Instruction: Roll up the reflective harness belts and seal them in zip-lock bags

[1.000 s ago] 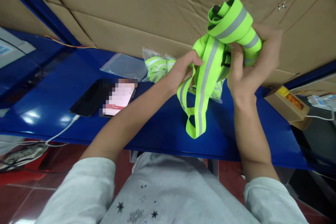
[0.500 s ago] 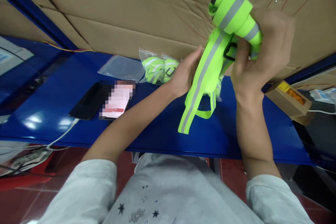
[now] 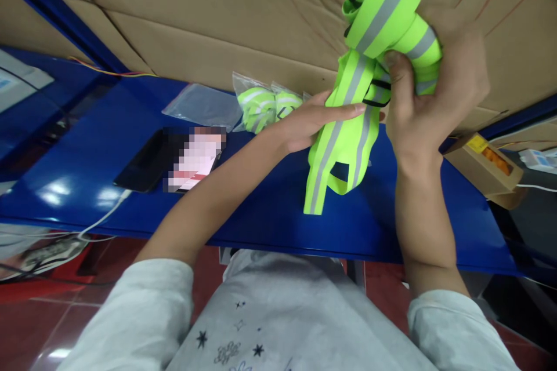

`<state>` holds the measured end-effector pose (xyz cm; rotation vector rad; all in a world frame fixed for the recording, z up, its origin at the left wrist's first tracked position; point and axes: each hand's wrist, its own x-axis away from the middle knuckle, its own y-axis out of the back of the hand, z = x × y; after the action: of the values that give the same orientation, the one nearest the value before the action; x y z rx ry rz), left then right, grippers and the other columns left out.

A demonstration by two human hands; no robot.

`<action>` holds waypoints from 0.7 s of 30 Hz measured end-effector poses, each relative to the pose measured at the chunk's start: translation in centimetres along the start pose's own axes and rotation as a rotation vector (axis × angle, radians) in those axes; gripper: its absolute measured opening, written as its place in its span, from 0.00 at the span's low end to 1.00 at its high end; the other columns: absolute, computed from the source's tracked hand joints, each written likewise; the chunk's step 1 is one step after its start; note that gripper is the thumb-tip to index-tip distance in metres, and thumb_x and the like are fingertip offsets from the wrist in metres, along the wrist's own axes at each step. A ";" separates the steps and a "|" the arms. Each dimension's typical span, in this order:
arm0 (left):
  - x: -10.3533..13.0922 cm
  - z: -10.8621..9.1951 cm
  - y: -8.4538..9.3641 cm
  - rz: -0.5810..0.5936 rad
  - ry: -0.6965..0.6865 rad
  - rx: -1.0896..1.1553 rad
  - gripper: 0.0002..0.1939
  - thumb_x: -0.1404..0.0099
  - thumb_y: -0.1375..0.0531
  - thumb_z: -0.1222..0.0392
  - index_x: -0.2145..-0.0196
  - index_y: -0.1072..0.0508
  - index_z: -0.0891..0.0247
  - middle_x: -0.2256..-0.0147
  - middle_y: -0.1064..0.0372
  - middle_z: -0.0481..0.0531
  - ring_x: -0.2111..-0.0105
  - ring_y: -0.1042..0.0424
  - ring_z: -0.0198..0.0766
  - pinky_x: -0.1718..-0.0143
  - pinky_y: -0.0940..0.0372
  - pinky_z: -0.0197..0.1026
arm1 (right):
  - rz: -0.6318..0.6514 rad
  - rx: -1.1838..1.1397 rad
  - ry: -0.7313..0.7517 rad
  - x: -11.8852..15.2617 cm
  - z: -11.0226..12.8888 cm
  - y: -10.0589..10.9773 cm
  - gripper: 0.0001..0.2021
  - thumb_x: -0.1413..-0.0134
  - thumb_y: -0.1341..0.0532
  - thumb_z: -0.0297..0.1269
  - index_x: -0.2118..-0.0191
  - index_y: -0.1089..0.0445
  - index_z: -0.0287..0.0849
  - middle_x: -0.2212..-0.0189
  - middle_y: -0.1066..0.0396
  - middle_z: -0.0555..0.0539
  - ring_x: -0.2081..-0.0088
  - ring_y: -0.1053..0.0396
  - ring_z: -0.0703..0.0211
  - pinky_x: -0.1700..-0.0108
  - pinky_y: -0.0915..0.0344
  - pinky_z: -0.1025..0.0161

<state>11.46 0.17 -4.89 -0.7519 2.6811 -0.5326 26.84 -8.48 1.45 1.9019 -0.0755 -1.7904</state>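
Observation:
A neon-yellow reflective strap with grey stripes is bunched in my right hand, the thumb pressing on its folds. Its upper part is folded over at the top, with black plastic pieces at the left end. Below, loops and a loose end hang down over the table. My left hand grips the hanging part, thumb across the front and fingers behind, mostly hidden. Between the two hands a black buckle shows on the strap.
On the blue table lie bagged neon straps, a flat clear plastic bag, a dark phone on a white cable and a lit phone. A cardboard box stands at right. Brown cardboard lines the back.
My left hand has moved right and closed on the hanging part of the strap, which it was beside before. The right hand keeps its hold, and the hanging loops have bunched together.

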 end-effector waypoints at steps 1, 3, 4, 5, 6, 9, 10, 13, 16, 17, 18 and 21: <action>0.1 0.1 -0.2 0.033 0.005 0.018 0.15 0.36 0.26 0.51 0.56 0.20 0.59 0.57 0.18 0.50 0.57 0.17 0.44 0.50 0.23 0.47 | -0.009 -0.006 -0.024 0.0 0.2 -0.1 0.15 0.25 0.41 0.40 0.39 0.26 0.49 0.42 0.21 0.49 0.38 0.25 0.47 0.34 0.31 0.51; 0.2 0.5 -0.5 0.087 0.028 0.005 0.18 0.40 0.24 0.51 0.56 0.20 0.59 0.56 0.17 0.51 0.54 0.17 0.46 0.47 0.24 0.49 | -0.003 -0.012 -0.052 0.1 0.3 -0.1 0.16 0.25 0.41 0.42 0.38 0.26 0.50 0.41 0.22 0.48 0.36 0.26 0.46 0.32 0.33 0.49; 0.2 0.6 -0.6 0.105 0.042 -0.005 0.18 0.41 0.23 0.51 0.56 0.20 0.59 0.56 0.17 0.51 0.53 0.17 0.47 0.46 0.24 0.49 | 0.016 -0.017 -0.071 0.1 0.3 -0.1 0.17 0.24 0.42 0.43 0.37 0.27 0.51 0.40 0.23 0.47 0.35 0.28 0.44 0.31 0.34 0.47; 0.2 0.7 -0.7 0.112 0.056 -0.009 0.19 0.41 0.23 0.50 0.56 0.19 0.59 0.56 0.17 0.51 0.53 0.17 0.48 0.46 0.24 0.49 | 0.047 -0.024 -0.090 0.1 0.2 0.0 0.18 0.24 0.43 0.44 0.35 0.28 0.52 0.39 0.24 0.46 0.34 0.29 0.42 0.29 0.37 0.45; 0.2 0.8 -0.7 0.110 0.065 -0.005 0.19 0.41 0.23 0.48 0.57 0.19 0.59 0.56 0.17 0.52 0.53 0.17 0.48 0.46 0.24 0.50 | 0.073 -0.035 -0.109 0.1 0.0 0.1 0.19 0.24 0.44 0.46 0.34 0.28 0.52 0.38 0.26 0.45 0.33 0.31 0.40 0.27 0.40 0.44; 0.0 0.5 -0.5 0.071 0.075 0.031 0.20 0.36 0.27 0.42 0.57 0.18 0.60 0.58 0.17 0.53 0.55 0.17 0.49 0.47 0.24 0.51 | 0.092 -0.040 -0.128 0.0 -0.3 0.5 0.22 0.24 0.46 0.49 0.34 0.28 0.50 0.39 0.26 0.41 0.34 0.31 0.36 0.26 0.43 0.42; 0.0 0.4 -0.5 0.056 0.068 0.036 0.20 0.36 0.27 0.43 0.56 0.17 0.60 0.58 0.17 0.53 0.55 0.17 0.49 0.47 0.24 0.51 | 0.078 -0.032 -0.115 -0.1 -0.3 0.6 0.21 0.24 0.45 0.49 0.36 0.27 0.49 0.40 0.25 0.41 0.36 0.30 0.36 0.28 0.41 0.42; 0.2 0.2 -0.7 0.026 -0.002 0.029 0.17 0.38 0.24 0.53 0.54 0.17 0.61 0.57 0.16 0.52 0.55 0.18 0.47 0.45 0.24 0.51 | 0.038 -0.053 -0.057 -0.1 0.0 0.6 0.18 0.25 0.42 0.46 0.37 0.25 0.49 0.42 0.23 0.44 0.38 0.28 0.39 0.32 0.35 0.45; 0.3 0.5 -1.2 0.042 -0.064 0.073 0.14 0.36 0.27 0.61 0.53 0.19 0.61 0.55 0.16 0.52 0.50 0.18 0.49 0.43 0.25 0.53 | 0.056 -0.043 -0.062 0.0 0.3 0.6 0.19 0.25 0.42 0.45 0.35 0.27 0.50 0.41 0.23 0.45 0.36 0.29 0.42 0.31 0.36 0.48; 0.3 0.7 -1.4 0.052 -0.056 0.094 0.13 0.35 0.28 0.61 0.53 0.19 0.61 0.55 0.16 0.52 0.50 0.17 0.49 0.42 0.25 0.54 | 0.060 -0.010 -0.068 0.0 0.3 0.5 0.19 0.24 0.42 0.44 0.35 0.27 0.50 0.41 0.23 0.45 0.36 0.29 0.42 0.30 0.36 0.48; 0.2 0.8 -1.5 0.056 -0.036 0.106 0.12 0.34 0.29 0.60 0.52 0.19 0.60 0.55 0.16 0.52 0.50 0.17 0.50 0.43 0.24 0.54 | 0.055 0.021 -0.055 0.0 0.2 0.5 0.19 0.24 0.42 0.44 0.35 0.27 0.49 0.41 0.23 0.45 0.36 0.28 0.43 0.31 0.35 0.49; 0.1 0.8 -1.5 0.039 0.032 0.082 0.12 0.34 0.29 0.56 0.54 0.20 0.61 0.56 0.17 0.53 0.57 0.15 0.47 0.47 0.23 0.53 | 0.067 0.043 0.035 0.3 -0.5 0.3 0.19 0.24 0.43 0.40 0.35 0.25 0.49 0.41 0.22 0.48 0.38 0.26 0.47 0.33 0.31 0.51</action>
<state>12.33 -1.31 -4.99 -0.6719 2.6784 -0.6459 27.43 -8.68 1.34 1.9364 -0.1650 -1.7236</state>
